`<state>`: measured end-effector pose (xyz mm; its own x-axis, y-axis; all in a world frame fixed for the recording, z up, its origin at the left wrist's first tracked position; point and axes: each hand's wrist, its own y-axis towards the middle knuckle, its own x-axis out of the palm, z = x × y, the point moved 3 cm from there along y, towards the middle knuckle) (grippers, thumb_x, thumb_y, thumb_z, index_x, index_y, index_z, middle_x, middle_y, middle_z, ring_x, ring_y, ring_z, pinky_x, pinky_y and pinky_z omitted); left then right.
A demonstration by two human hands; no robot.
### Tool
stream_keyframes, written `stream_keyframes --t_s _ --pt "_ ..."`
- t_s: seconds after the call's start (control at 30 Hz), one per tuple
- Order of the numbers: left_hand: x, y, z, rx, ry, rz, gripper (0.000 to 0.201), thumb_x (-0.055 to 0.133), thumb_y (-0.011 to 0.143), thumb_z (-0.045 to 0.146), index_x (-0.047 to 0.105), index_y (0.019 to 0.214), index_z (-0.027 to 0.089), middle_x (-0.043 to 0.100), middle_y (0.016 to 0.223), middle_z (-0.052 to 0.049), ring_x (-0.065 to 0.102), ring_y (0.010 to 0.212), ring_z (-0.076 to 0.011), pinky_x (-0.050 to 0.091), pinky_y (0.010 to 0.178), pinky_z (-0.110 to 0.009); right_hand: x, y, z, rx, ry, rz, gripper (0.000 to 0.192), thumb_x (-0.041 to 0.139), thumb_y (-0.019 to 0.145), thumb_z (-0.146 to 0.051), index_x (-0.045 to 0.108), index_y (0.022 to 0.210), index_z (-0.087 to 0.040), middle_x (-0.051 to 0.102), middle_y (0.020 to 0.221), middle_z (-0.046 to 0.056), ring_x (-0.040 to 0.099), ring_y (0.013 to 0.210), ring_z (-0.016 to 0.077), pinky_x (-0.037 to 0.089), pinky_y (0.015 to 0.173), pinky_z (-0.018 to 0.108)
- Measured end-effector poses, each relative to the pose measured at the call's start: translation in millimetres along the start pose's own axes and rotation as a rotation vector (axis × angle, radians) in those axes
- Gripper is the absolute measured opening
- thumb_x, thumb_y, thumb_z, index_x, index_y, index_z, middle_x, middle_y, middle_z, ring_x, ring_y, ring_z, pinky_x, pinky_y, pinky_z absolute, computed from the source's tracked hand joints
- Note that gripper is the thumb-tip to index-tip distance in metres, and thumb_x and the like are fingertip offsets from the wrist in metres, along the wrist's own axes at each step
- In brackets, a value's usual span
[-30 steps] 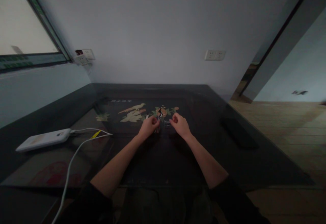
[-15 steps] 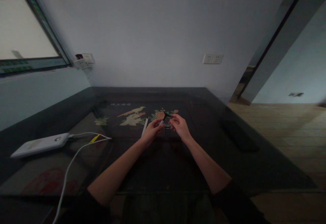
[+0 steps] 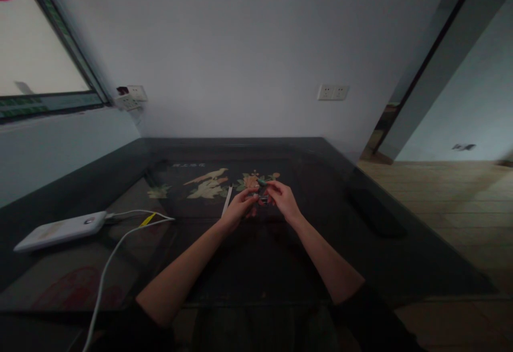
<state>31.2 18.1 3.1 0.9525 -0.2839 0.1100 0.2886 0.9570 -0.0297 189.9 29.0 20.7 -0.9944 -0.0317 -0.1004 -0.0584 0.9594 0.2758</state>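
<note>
Both hands are now meeting: the left hand point(image 3: 239, 206) and right hand point(image 3: 281, 198) are pinching a small dark pen-like piece point(image 3: 260, 183) above the surface point(image 3: 360, 245), fingers closed.

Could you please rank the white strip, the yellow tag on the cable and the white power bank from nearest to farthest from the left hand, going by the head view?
From the left hand:
1. White strip, on the table just left of it.
2. Yellow tag, farther left on the cable.
3. White power bank, at the table's far left.
</note>
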Motion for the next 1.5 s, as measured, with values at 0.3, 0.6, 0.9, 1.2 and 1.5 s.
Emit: stream_keyframes --t_s 0.3,0.6,0.9,1.2,1.5 --pt "-5.3 -2 5 -0.009 -0.139 0.065 0.056 0.084 0.063 0.038 0.064 0.111 0.018 0.066 0.079 -0.001 0.042 0.047 -0.0032 0.021 0.041 -0.016 -2 0 1 0.015 0.079 0.020 0.027 0.058 0.080 -0.041 0.064 0.095 -0.018 0.063 0.066 0.000 0.053 0.048 0.0112 0.037 0.041 0.021" --pt "-12.1 2 8 0.218 0.225 0.106 0.044 0.069 0.078 0.035 0.065 0.118 0.018 0.053 0.063 0.005 0.041 0.049 -0.0065 0.029 0.048 -0.018 2 -2 4 0.126 0.060 -0.009 0.048 0.058 0.080 -0.065 0.061 0.083 -0.018 0.061 0.060 0.000 0.051 0.042 0.0094 0.033 0.036 0.019" --pt "-9.8 -7 21 0.438 0.610 0.189 0.033 0.060 0.085 0.020 0.066 0.117 0.023 0.072 0.095 -0.001 0.065 0.085 -0.0169 0.050 0.083 -0.030 4 -3 2 0.118 0.027 -0.049 0.049 0.064 0.075 -0.066 0.062 0.080 -0.017 0.063 0.062 0.001 0.052 0.043 0.0099 0.034 0.036 0.020" --pt "-12.6 -6 20 0.515 0.700 0.174 0.031 0.059 0.088 0.020 0.066 0.119 0.021 0.072 0.111 -0.006 0.067 0.102 -0.0217 0.051 0.093 -0.037 4 -3 0 0.145 0.049 -0.056 0.045 0.070 0.072 -0.060 0.064 0.081 -0.017 0.064 0.062 0.001 0.053 0.043 0.0096 0.034 0.037 0.020" --pt "-13.9 -12 26 0.544 0.955 0.178 0.035 0.053 0.094 0.023 0.063 0.127 0.025 0.070 0.118 -0.007 0.065 0.107 -0.0235 0.051 0.090 -0.034 4 -4 0 0.144 0.060 -0.035 0.046 0.072 0.068 -0.061 0.064 0.077 -0.017 0.063 0.061 0.001 0.052 0.043 0.0100 0.033 0.036 0.020"
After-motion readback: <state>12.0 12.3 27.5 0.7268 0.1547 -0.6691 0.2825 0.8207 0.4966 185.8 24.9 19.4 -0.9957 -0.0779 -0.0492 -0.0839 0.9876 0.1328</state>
